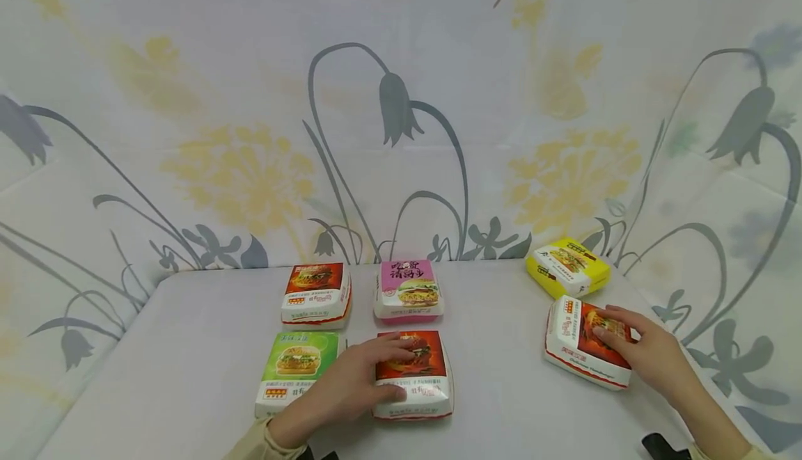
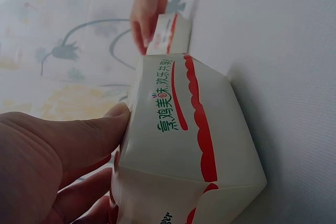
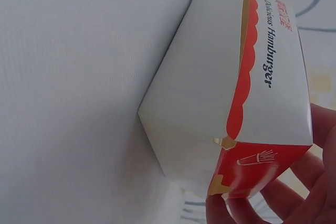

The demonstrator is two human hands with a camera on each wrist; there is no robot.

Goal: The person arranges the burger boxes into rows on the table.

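Note:
In the head view, my left hand (image 1: 354,383) rests on a red-and-white hamburger box (image 1: 416,408) at front centre, fingers stretched across its lid and thumb near the front edge. The left wrist view shows the thumb against the top edge of this box (image 2: 168,135). At the right, my right hand (image 1: 654,352) grips a second red-and-white hamburger box (image 1: 585,349), which sits turned at an angle. Its thumb lies on the lid. In the right wrist view, fingertips (image 3: 218,211) curl against the red side of that box (image 3: 205,72).
A green hamburger box (image 1: 294,359) lies beside my left hand, partly covered by it. Behind stand another red-and-white box (image 1: 316,296) and a pink box (image 1: 409,291). A yellow box (image 1: 567,267) sits behind the right-hand box. A flowered cloth (image 1: 401,168) hangs behind the white table (image 1: 495,404).

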